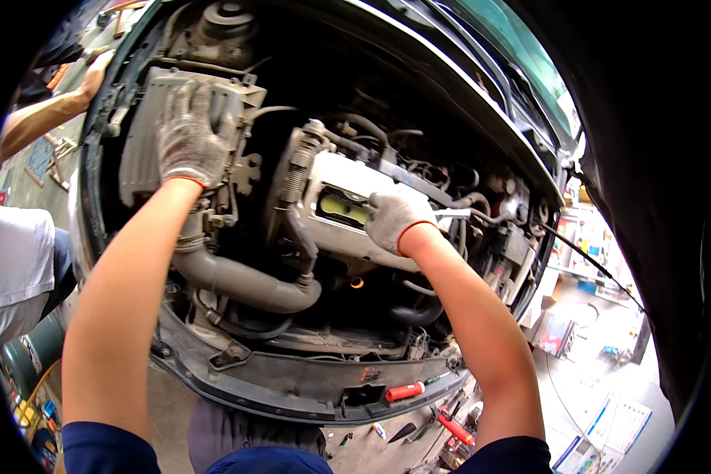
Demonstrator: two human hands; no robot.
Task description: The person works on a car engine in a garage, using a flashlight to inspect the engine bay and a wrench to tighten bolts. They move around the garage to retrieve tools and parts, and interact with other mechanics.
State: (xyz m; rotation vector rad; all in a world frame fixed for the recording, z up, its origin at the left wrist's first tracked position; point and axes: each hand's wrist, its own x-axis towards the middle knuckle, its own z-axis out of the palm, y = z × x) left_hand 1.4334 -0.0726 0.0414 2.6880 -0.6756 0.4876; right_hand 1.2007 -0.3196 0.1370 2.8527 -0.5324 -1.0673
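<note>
Both my hands wear grey knitted work gloves with orange cuffs, over an open engine bay. My left hand lies flat, fingers spread, on the ribbed grey air filter box. Curled into a fist, my right hand rests at the pale engine cover, beside its dark opening with a yellow-green part. A silvery bar shows at the right side of this fist; whether the fingers hold it is hidden.
A thick grey intake hose curves below the filter box. On the front edge lies a red-handled screwdriver. Another person's arm reaches the car's left edge. The raised hood looms at right, with a thin prop rod beneath.
</note>
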